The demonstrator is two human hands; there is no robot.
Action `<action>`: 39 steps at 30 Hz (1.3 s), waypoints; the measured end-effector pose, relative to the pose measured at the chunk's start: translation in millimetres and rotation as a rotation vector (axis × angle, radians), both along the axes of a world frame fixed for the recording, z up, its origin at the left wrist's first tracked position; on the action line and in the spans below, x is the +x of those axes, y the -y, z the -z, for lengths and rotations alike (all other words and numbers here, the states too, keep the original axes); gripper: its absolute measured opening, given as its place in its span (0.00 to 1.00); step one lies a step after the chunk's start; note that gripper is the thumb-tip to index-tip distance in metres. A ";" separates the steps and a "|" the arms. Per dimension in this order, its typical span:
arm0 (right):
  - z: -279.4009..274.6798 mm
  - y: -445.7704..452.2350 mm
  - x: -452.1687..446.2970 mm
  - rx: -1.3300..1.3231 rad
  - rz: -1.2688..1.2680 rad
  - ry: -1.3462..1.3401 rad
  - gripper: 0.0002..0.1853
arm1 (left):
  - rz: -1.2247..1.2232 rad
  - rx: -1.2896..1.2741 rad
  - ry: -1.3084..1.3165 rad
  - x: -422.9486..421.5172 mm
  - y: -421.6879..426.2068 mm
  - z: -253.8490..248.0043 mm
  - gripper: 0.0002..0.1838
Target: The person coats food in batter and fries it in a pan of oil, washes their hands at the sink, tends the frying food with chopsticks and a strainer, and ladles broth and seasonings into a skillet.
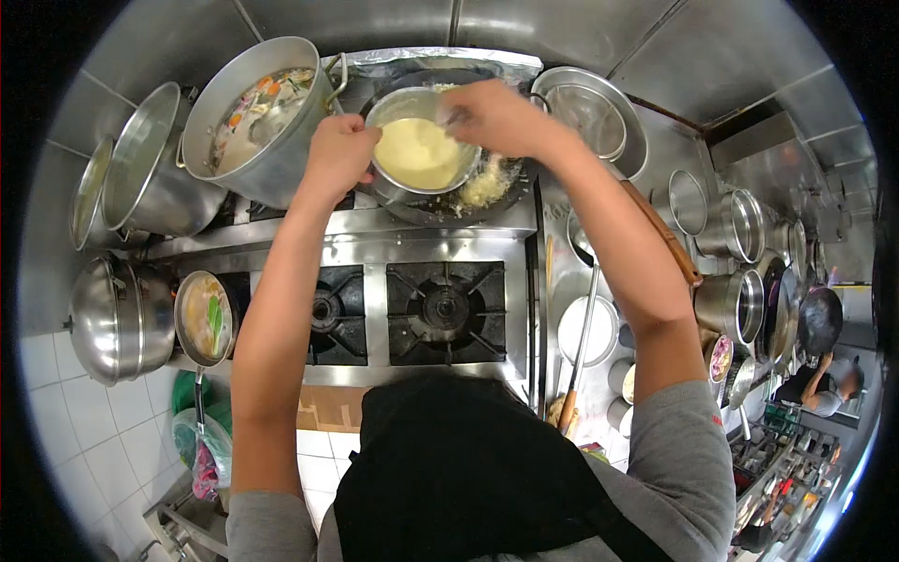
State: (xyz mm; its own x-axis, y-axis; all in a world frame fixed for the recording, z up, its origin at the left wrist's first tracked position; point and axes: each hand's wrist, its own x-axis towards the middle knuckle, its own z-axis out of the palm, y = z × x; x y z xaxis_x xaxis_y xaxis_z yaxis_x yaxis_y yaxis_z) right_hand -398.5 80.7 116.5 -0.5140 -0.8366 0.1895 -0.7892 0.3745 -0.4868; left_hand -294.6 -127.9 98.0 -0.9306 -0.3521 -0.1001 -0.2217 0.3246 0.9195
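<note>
My left hand (343, 155) is closed on the left edge of a round metal bowl (379, 114) that holds a smooth pale yellow mixture (412, 153). Over the bowl's right side, my right hand (494, 114) is closed and smeared by motion. A short grey piece of a utensil shows at its fingers, but I cannot make out its kind. The bowl sits over or above a dark wok (510, 199) on the back burner. Pale yellow crumbly bits (487, 184) lie in the wok beside the bowl.
A large stockpot (199, 131) with broth and vegetables stands at the back left. Below it, a saucepan (208, 351) of soup has its handle pointing towards me. Front burners (446, 309) lie below my hands. On the right are a strainer (585, 117), several steel pots (730, 304) and a distant person (824, 389).
</note>
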 end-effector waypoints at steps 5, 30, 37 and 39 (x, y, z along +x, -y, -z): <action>28.9 34.5 8.8 0.526 0.044 -0.022 0.16 | 0.032 0.061 -0.046 -21.2 -17.7 1.3 0.12; -11.8 -61.0 -36.6 0.161 0.178 0.048 0.10 | -0.119 0.041 0.032 47.9 49.7 -7.7 0.15; 1.1 -46.5 -19.9 0.102 0.098 0.124 0.08 | -0.108 0.043 0.021 51.2 47.7 -9.2 0.15; 2.0 -45.6 -17.3 0.124 0.104 0.105 0.08 | -0.107 0.046 0.021 48.9 47.9 -6.3 0.14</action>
State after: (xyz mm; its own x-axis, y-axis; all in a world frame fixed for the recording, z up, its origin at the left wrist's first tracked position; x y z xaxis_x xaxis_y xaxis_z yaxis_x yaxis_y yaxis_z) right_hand -415.8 126.3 114.5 -0.6105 -0.7915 0.0296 -0.6906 0.5135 -0.5093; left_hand -245.7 -175.8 104.4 -0.8856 -0.4437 -0.1370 -0.2718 0.2560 0.9277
